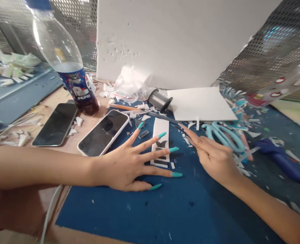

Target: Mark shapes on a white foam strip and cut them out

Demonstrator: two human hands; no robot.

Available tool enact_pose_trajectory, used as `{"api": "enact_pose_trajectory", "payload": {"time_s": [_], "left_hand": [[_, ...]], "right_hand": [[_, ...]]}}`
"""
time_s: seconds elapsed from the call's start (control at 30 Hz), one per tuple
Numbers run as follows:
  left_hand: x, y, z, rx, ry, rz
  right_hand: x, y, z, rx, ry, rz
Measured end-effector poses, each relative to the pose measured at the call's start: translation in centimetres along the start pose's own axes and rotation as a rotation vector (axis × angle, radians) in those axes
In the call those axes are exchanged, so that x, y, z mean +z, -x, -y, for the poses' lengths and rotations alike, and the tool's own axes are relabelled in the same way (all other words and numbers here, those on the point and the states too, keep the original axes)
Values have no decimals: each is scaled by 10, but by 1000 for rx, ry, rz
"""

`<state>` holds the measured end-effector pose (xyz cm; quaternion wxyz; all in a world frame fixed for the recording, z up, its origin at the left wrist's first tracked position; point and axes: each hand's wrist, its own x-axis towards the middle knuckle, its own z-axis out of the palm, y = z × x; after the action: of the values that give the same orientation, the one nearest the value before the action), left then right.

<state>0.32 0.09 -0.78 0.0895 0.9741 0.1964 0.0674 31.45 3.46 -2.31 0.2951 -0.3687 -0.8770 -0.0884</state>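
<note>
My left hand (126, 159) is spread palm down over the blue mat (129, 217), fingers apart, with long turquoise nails. Beneath its fingers lies a white strip (161, 127) bearing dark cut shapes, partly covered by the fingers. My right hand (213, 156) is closed with its index finger stretched along a slim dark tool (166, 118), whose kind I cannot make out. That tool points left, across the top part of the strip. Close to the left fingertips is a small dark rectangular piece (143, 134). Light blue scissors (225, 135) rest just beyond the right hand.
Left of the mat are a black phone (56, 125), a white-edged phone (104, 132) and a Pepsi bottle (76, 78). Behind lie an orange pencil (124, 107), a spool (160, 100), a plastic bag (131, 84) and a white board (202, 103). A dark blue tool (284, 159) lies right, among scraps.
</note>
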Motion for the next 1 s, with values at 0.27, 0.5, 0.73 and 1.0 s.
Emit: {"api": "enact_pose_trajectory", "payload": {"time_s": [0.27,0.5,0.73,1.0], "left_hand": [[1,0,4,-11,8,46],[-4,0,6,5,25,92],[1,1,5,-10,48,58],[-2,2,8,19,107,118]], "right_hand": [[6,-6,0,5,-55,-67],[8,-5,-3,34,-103,-48],[7,-5,-1,14,-100,-31],[5,3,-1,-178,-146,-41]]}}
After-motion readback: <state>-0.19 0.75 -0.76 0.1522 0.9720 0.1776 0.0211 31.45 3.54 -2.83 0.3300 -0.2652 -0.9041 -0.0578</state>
